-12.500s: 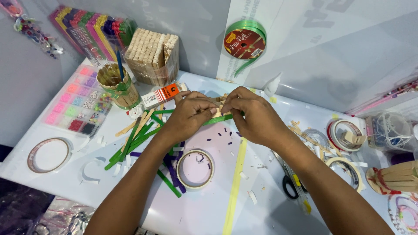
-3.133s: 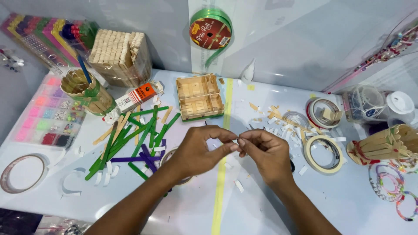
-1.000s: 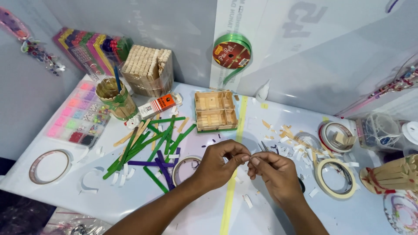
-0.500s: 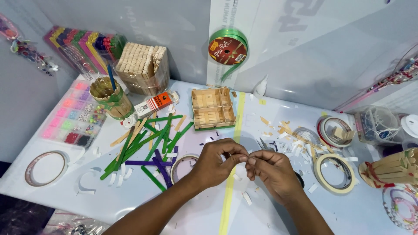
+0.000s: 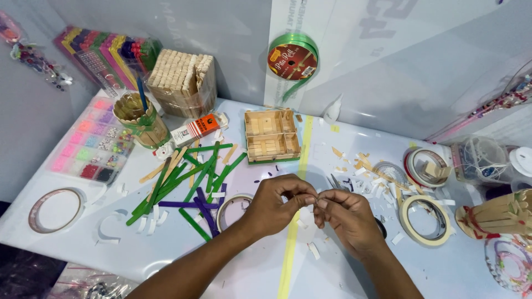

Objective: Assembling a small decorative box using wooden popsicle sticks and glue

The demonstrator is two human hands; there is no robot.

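- Left hand [image 5: 275, 205] and right hand [image 5: 344, 213] met fingertip to fingertip above the near middle of the white glossy table [image 5: 438, 271], just left of the yellow strip running from the far edge to the near edge.
- Pinched between both sets of thumb and forefinger: a tiny pale scrap, probably a bit of tape or paper [image 5: 317, 198], too small to tell for sure; long axis not readable.
- Both hands curled tight, remaining fingers folded in; neither one slack, neither clearly nearer the scrap, since it sits right at the meeting point.
- Left of the left hand, close by: scattered green and purple flat craft sticks [image 5: 188, 182] and a clear tape ring [image 5: 235, 206].
- Toward the far edge, straight ahead of the hands: small square tray built of pale wooden sticks [image 5: 270, 135], well apart from the fingers.
- Right of the right hand: cream masking-tape roll [image 5: 425, 219], lying flat.
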